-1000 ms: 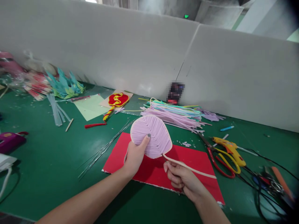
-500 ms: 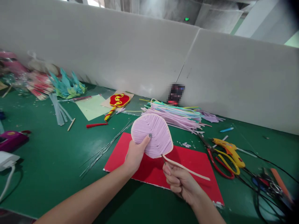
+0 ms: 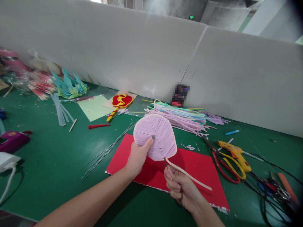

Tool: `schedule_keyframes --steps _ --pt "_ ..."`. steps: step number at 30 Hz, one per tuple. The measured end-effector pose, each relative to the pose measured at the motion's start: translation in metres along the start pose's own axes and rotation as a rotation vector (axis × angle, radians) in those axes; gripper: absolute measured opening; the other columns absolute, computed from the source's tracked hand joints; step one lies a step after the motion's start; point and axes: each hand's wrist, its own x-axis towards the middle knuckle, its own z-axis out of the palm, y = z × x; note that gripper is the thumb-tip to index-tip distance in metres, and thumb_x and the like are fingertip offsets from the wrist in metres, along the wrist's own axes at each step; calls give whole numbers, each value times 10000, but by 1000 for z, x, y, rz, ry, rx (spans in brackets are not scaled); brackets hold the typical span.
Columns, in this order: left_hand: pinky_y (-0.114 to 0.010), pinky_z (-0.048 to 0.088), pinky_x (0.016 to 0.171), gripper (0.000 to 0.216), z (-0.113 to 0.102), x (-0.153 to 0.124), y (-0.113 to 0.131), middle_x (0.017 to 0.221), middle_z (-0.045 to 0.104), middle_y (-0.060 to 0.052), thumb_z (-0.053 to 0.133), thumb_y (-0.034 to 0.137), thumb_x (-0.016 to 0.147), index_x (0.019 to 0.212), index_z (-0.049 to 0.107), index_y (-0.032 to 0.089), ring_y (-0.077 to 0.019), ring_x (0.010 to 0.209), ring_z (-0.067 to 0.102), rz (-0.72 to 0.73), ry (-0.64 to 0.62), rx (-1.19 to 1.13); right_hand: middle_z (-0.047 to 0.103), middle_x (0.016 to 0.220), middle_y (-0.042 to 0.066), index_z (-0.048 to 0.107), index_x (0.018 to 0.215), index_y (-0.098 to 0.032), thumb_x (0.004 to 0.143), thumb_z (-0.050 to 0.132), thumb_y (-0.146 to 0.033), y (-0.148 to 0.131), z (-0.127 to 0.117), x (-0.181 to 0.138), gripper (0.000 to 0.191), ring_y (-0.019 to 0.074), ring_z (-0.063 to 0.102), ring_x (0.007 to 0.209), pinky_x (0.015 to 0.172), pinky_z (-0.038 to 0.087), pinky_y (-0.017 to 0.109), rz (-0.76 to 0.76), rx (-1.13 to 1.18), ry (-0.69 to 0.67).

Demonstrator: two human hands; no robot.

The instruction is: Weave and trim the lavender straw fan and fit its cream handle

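Observation:
My left hand (image 3: 138,156) grips the lower left edge of a pink leaf-shaped fan (image 3: 157,136) made of fuzzy strips, thumb on its face, holding it above a red sheet (image 3: 201,170). My right hand (image 3: 181,187) is closed just under the fan's tip, pinching a cream strip (image 3: 191,177) that edges the fan and trails off to the right. A thin dark wire stub shows at the fan's base.
A pile of pastel fuzzy strips (image 3: 182,118) lies behind. Scissors (image 3: 222,165) and a yellow glue gun (image 3: 235,154) sit right, with cables. Thin wires (image 3: 107,149), a red-yellow ornament (image 3: 119,102), glue sticks (image 3: 60,112) and a green sheet lie left on the green table (image 3: 47,151).
My right hand slid up the cream strip toward the fan's base and closed tighter. The strip's free end swung slightly lower. The left hand and fan stayed nearly still.

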Motion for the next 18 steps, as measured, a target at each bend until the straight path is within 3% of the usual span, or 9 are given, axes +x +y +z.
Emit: schedule_keyframes --steps 5,9,11,13,15,18 --pt "-355 474 885 377 -2 4 4 1027 682 -69 683 324 678 1012 651 151 -233 989 609 -15 -6 41 273 406 -112 489 632 -157 689 693 -316 -3 -2 1 265 7 110 357 316 88 115 -9 -59 23" --pt "-373 477 886 430 -4 9 9 1067 666 -79 692 304 675 1069 621 148 -244 1000 605 -79 -115 -57 305 382 -110 516 666 -156 747 635 -399 -7 -1 0 282 4 118 333 319 94 126 -35 -187 14" --pt "-373 470 900 414 -4 12 11 1064 667 -90 694 294 675 1052 626 137 -246 1011 600 -127 -165 -128 396 403 -86 561 747 -148 793 581 -414 -9 2 -2 271 1 151 316 309 105 129 -78 -291 14" --pt "-363 467 906 384 -4 14 13 1048 672 -99 701 277 667 1015 640 124 -243 1001 606 -176 -170 -158 548 519 -18 600 864 -138 829 530 -415 -11 6 -5 288 17 324 336 316 213 130 -122 -405 -2" --pt "-351 473 898 361 -4 18 16 1034 677 -102 704 251 661 992 645 119 -232 968 622 -220 -122 -168 644 717 62 619 951 -131 838 514 -413 -14 8 -7 322 78 541 511 429 389 171 -164 -514 -8" --pt "-346 497 857 322 -7 21 21 999 688 -106 689 218 667 970 647 116 -220 888 651 -291 -94 -164 671 868 100 636 993 -134 817 543 -405 -21 6 -10 337 151 619 727 630 478 257 -252 -680 101"
